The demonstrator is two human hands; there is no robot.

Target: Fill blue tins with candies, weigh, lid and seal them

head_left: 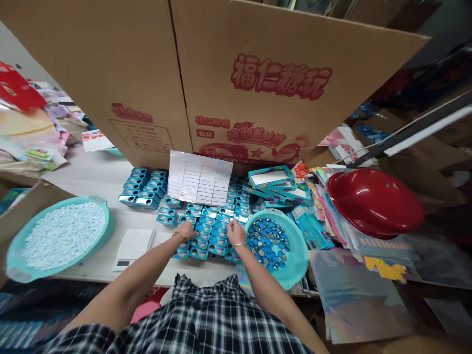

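Rows of small blue boxes (199,253), many with a round hole in one face, stand on the white table in front of me. Over the left part of these rows is my left hand (187,230), its fingers curled down at the boxes; what they hold, if anything, is hidden. My right hand (236,232) is closed above the right-hand rows, fingers bunched together, and I cannot make out what is in it. Just right of it stands a turquoise basin (298,246) with many shiny blue-and-silver round pieces (267,241).
At left are another turquoise basin (106,231) of pale pieces and a white scale (134,246). A printed sheet (199,177) leans behind the boxes, before a large carton (206,64). Blue trays (271,177), a red basin (372,201) and plastic sheets (361,300) lie right.
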